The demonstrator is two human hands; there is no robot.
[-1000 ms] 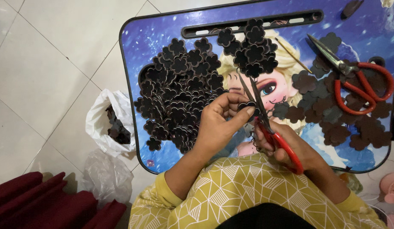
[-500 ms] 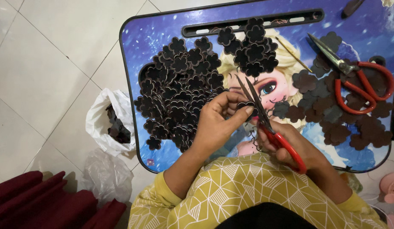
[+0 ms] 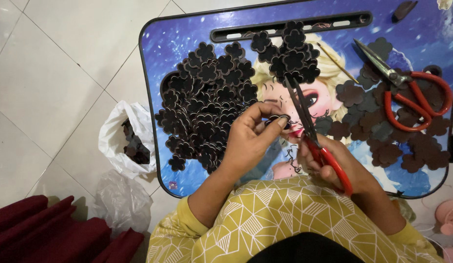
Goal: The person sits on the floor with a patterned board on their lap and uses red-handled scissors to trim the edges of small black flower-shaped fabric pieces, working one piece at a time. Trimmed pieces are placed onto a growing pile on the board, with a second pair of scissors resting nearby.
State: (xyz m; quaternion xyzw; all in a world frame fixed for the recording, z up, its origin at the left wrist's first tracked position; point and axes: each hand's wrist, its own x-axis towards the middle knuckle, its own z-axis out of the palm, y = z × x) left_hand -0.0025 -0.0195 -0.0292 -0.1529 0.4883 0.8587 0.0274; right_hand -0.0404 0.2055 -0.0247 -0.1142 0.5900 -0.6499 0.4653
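From the head camera I see my left hand (image 3: 248,141) closed in a narrow pinch grip, thumb and fingertips (image 3: 282,122) holding one small dark flower-shaped cutout (image 3: 276,119) just above the desk (image 3: 187,44). My right hand (image 3: 341,168) is wrapped through the red handles of a pair of scissors (image 3: 311,131), its grip tight around them; the black blades stand slightly apart and point away from me, their inner edges right beside the held cutout. Two pairs of red-handled scissors are visible: the one in my right grip and a second pair (image 3: 406,87) lying well off to the right of it on the desk. To the left of my left grip a dense heap of dark cutouts (image 3: 207,107) covers the printed desk top, too many and too overlapped to count; a smaller cluster (image 3: 294,51) lies beyond the blade tips, and a flatter spread (image 3: 382,131) sits to the right, under and around the spare scissors. On the tiled floor, left of the desk, I count two plastic bags: a white bag (image 3: 124,141) holding dark scraps and a clear crumpled bag (image 3: 122,202) nearer me.
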